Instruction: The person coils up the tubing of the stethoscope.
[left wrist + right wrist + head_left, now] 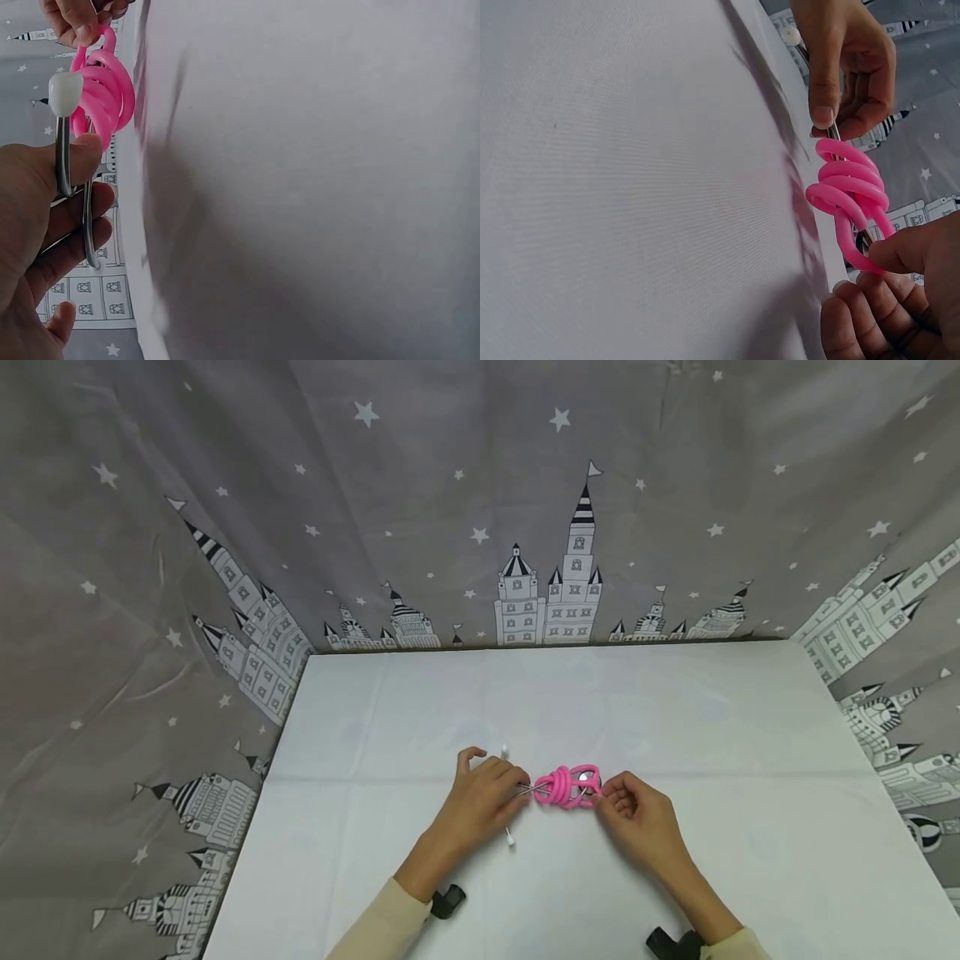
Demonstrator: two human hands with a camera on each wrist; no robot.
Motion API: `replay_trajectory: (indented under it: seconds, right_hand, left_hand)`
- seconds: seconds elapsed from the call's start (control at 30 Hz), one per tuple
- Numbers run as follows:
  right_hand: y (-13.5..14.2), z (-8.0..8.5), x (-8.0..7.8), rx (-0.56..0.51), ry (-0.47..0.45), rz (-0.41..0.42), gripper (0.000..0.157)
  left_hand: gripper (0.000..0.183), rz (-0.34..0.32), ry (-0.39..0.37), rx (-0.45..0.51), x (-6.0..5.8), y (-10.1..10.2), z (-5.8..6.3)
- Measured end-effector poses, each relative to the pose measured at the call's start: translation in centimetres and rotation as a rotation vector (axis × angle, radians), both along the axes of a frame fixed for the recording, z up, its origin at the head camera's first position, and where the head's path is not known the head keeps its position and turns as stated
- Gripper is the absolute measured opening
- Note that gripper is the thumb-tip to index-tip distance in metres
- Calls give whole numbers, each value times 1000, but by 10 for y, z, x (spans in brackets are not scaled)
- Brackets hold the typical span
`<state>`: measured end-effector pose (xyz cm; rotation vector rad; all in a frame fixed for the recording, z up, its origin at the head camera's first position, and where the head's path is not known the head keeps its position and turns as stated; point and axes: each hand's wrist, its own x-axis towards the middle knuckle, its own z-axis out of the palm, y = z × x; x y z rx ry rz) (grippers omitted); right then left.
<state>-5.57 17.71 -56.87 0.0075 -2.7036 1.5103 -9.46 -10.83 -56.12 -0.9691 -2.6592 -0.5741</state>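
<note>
A stethoscope [558, 787] with pink tubing is held up over the white table. Its tubing [851, 180] is wound in several coils around the metal part, with a loop at the right end. My left hand [480, 797] pinches the metal ear tubes [63, 161] between thumb and fingers. One white ear tip [65, 94] sticks up past the thumb, and another white tip [511, 839] shows below the hand. With thumb and fingertips my right hand [647, 821] pinches the pink loop at the other end. A silvery chest piece [583, 778] shows inside that loop, partly covered by tubing.
The white-covered table [375, 718] spreads out around both hands. A grey curtain [420, 510] printed with stars and castles stands behind it and along the sides. Black wrist cameras sit on the left wrist [448, 902] and the right wrist [675, 945].
</note>
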Motion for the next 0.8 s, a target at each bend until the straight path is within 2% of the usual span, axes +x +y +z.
replay_trajectory:
  seconds: [0.27,0.43,0.63,0.8]
  right_hand:
    - [1,-8,-2,-34,-39,5,11]
    - [2,-11,-1,-32,-45,20,11]
    - [4,-11,6,-25,-60,-3,9]
    - [17,-9,11,21,-49,-5,9]
  left_hand:
    - [14,24,9,10,0,4,-9]
    - [15,33,-37,54,3,6,-10]
    - [33,59,-79,99,18,6,-12]
    - [47,133,-118,155,29,-2,-6]
